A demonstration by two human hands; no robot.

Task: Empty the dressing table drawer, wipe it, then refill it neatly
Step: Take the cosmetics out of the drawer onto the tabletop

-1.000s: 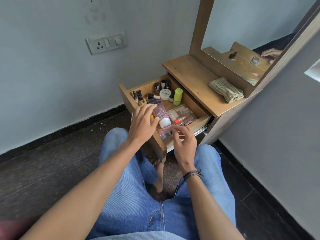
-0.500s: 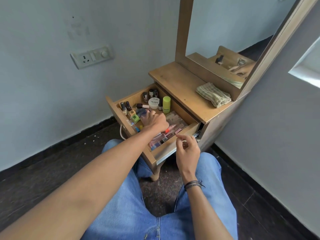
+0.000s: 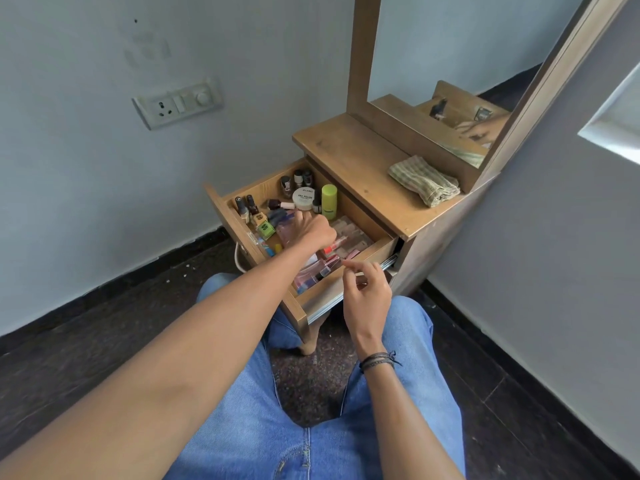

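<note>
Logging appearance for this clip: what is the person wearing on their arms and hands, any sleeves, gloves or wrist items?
The left hand and right hand are ungloved, and no sleeve shows on either arm as far as the frame reaches. The right wrist carries a stack of thin dark bands, cord-like, with loose ends sticking out. The left wrist is bare. Blue jeans cover the legs.

The drawer (image 3: 227, 216) is pulled out and full. Nail-polish bottles (image 3: 298, 178) stand along its far side, with a white jar (image 3: 303, 198) and a green bottle (image 3: 329, 201) beside them. Mid-drawer, the left hand (image 3: 318, 232) grips a clear pink bottle (image 3: 287, 234). A folded checked cloth (image 3: 424, 180) lies above the drawer, on the tabletop (image 3: 346, 150).
</note>
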